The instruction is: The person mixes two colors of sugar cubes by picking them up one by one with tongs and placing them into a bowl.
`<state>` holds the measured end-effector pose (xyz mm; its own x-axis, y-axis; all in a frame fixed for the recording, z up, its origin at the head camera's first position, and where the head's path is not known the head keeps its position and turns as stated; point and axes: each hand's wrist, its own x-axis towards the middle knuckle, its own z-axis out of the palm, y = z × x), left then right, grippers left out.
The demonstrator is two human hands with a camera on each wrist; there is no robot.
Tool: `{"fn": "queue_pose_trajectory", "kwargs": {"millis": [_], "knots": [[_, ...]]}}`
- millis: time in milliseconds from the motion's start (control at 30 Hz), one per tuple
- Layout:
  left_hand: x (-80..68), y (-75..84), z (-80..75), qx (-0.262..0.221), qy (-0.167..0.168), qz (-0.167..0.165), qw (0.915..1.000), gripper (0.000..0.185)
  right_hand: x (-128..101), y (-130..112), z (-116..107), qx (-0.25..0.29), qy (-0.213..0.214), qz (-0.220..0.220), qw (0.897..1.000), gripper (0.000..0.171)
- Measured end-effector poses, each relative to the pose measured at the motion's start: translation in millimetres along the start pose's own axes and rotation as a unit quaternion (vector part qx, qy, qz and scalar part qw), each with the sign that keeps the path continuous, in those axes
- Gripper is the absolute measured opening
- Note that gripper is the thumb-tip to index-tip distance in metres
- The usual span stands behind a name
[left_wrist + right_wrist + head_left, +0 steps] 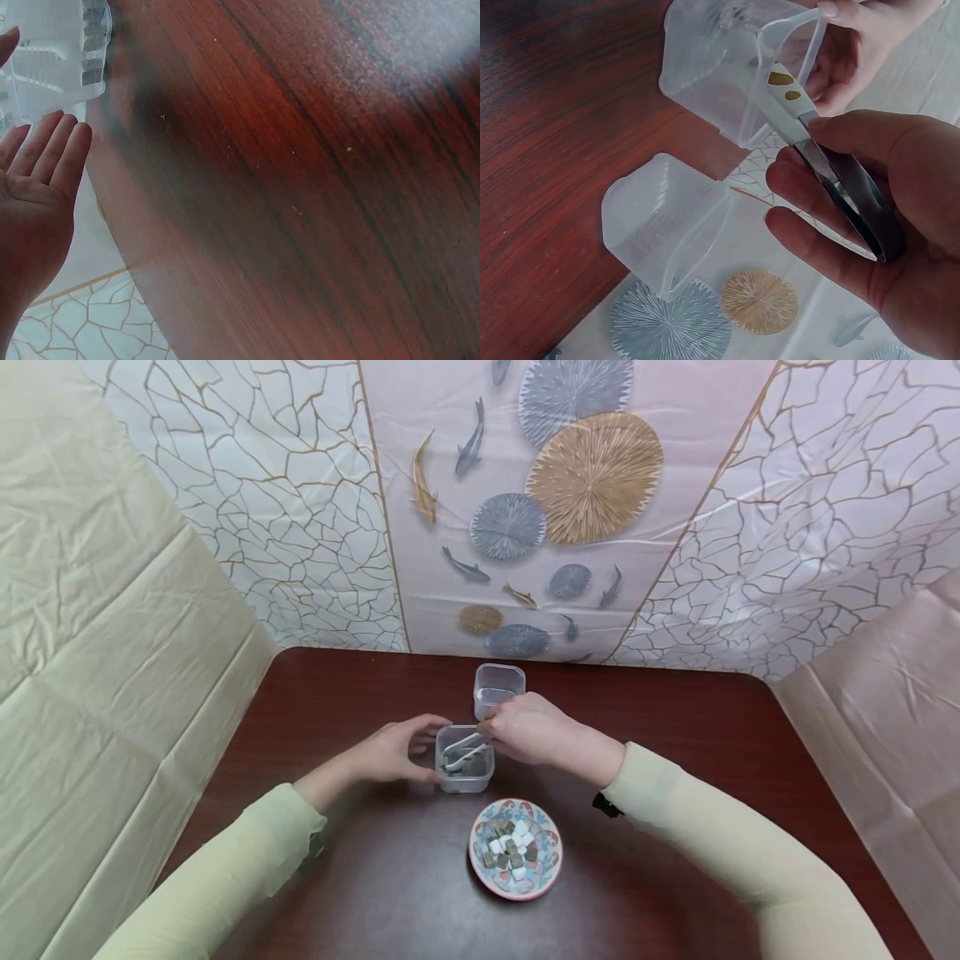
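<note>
My right hand (528,727) grips a pair of tongs (836,180), metal with white tips, between thumb and fingers. The tips reach down into the nearer clear plastic container (465,783). Small dark cubes (92,71) show through this container's wall in the left wrist view. At its left side is my left hand (390,750), thumb by the near corner and fingers by the far one. In the left wrist view those fingers (46,154) are straight, their tips right at the container's edge.
Behind the nearer container stands a second clear container (498,678), partly hidden by my right hand. A patterned plate (482,868) with several brown and white cubes (517,843) sits in front, on the dark wooden table (360,877). Fabric (480,593) hangs behind the table.
</note>
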<state>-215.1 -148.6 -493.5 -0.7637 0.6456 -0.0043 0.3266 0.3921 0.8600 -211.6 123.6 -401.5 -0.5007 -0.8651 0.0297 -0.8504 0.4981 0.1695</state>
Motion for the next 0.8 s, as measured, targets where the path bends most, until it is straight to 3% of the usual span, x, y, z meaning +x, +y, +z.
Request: {"fn": "queue_pose_trajectory", "kwargs": {"millis": [467,800], "knots": [[-1.2,1.9,1.1,0.005,0.005,-0.002,1.0000,0.081,5,-2,5,-0.003,0.006,-0.007,1.000,0.006],[-1.7,1.0,0.3,0.000,0.004,0.008,1.0000,0.080,-13,4,-5,0.040,0.028,-0.018,0.999,0.011]]}}
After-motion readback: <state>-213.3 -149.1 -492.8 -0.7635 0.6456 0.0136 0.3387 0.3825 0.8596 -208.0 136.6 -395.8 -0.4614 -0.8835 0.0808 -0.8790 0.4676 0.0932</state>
